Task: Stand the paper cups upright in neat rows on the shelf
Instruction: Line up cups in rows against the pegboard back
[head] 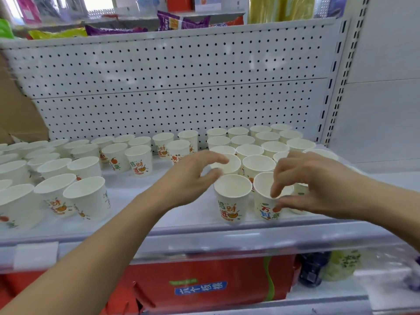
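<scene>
Head view: crowded paper cups (231,196), pegboard (172,87) behind.

Bare shelf (136,192) gap in the middle — paper cups (86,196) crowd either side.

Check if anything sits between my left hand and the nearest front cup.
Nothing visible does. The left hand is open just left of the front cup; the right hand pinches the neighbouring cup.
</scene>
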Action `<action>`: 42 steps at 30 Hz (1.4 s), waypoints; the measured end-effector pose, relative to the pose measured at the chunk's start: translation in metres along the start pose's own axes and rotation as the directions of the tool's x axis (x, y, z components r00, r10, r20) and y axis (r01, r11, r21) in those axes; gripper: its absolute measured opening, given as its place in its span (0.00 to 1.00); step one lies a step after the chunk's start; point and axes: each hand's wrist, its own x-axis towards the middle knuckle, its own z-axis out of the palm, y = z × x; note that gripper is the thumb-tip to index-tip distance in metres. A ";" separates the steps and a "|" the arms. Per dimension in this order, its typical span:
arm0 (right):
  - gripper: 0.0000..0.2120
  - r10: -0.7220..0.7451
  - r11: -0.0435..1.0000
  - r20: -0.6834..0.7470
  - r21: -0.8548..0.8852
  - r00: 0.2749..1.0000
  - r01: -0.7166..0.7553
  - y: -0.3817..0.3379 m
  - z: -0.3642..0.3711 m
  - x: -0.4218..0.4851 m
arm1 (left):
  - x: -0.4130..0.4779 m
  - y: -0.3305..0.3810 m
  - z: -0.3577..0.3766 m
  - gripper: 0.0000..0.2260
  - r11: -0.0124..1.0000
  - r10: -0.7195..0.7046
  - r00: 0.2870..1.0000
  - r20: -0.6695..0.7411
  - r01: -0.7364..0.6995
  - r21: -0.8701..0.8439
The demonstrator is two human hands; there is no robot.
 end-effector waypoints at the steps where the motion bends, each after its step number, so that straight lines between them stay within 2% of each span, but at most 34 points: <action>1: 0.06 -0.003 1.000 -0.001 -0.008 1.000 0.003 0.000 0.002 -0.001 | 0.003 -0.004 0.000 0.16 0.999 0.003 1.000 0.002 -0.003 0.045; 3: 0.05 0.004 1.000 0.010 -0.020 1.000 -0.004 0.001 0.004 -0.001 | 0.007 -0.012 0.000 0.21 0.984 0.023 0.999 0.044 -0.031 0.177; 5: 0.04 0.013 1.000 0.012 -0.022 1.000 -0.013 0.002 0.005 -0.002 | 0.011 -0.016 0.002 0.17 0.968 0.060 0.997 0.054 -0.072 0.242; 8: 0.03 0.018 1.000 0.002 -0.023 1.000 -0.018 0.002 0.005 -0.003 | 0.016 -0.015 0.005 0.07 0.968 0.087 0.996 0.001 -0.085 0.237; 10: 0.03 0.018 0.999 -0.003 -0.027 1.000 -0.018 0.002 0.005 -0.003 | 0.017 -0.014 0.005 0.05 0.970 0.109 0.994 -0.033 -0.099 0.224; 21: 0.03 0.043 0.995 -0.010 -0.091 0.999 -0.044 0.006 0.007 -0.004 | 0.022 -0.010 0.005 0.05 0.966 0.091 0.996 -0.001 -0.088 0.245; 24: 0.02 0.045 0.992 -0.010 -0.116 0.999 -0.046 0.007 0.009 -0.005 | 0.022 -0.009 0.006 0.09 0.962 0.068 0.998 0.009 -0.068 0.264; 27: 0.03 0.040 0.990 -0.017 -0.132 0.999 -0.041 0.006 0.009 -0.005 | 0.016 -0.007 0.005 0.17 0.976 0.073 0.996 -0.057 -0.060 0.207; 30: 0.03 0.036 0.987 -0.029 -0.156 0.999 -0.040 0.005 0.011 -0.004 | 0.002 0.001 0.003 0.12 0.995 0.101 0.986 -0.136 -0.099 0.019; 32: 0.02 0.033 0.985 -0.032 -0.171 0.999 -0.038 0.005 0.011 -0.003 | -0.007 0.008 0.001 0.09 0.990 0.132 0.986 -0.105 -0.137 -0.045; 35: 0.03 0.031 0.982 -0.019 -0.187 0.999 -0.034 0.005 0.010 -0.003 | -0.016 0.014 0.001 0.12 0.987 0.153 0.988 -0.032 -0.154 -0.049; 39: 0.05 0.024 0.982 0.000 -0.189 1.000 -0.024 0.005 0.008 -0.003 | -0.015 0.020 0.006 0.11 0.989 0.148 0.988 -0.039 -0.148 -0.016; 42: 0.11 0.022 0.984 -0.006 -0.178 1.000 -0.023 0.003 0.005 -0.004 | -0.016 0.023 0.010 0.12 0.992 0.126 0.991 -0.050 -0.126 -0.001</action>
